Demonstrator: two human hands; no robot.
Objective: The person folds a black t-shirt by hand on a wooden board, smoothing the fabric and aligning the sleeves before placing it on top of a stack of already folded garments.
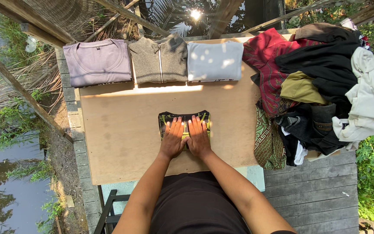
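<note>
At worktop [122, 143] centre, pressing folded black-green garment [184, 118] flat; left hand [172, 139] and right hand [198, 138] side by side, fingers spread, grip apart, clamping nothing. Smoothing outward evenly, likely keeping edges square.

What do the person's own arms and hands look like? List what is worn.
Both forearms are bare, with no sleeves in view. The left hand and right hand wear no gloves; no rings, watch or bracelets are visible. The black short-sleeved top covers the torso.

No packages, signs or screens show; only a tiny dark neck label [97, 48] inside the mauve shirt [97, 63].
</note>
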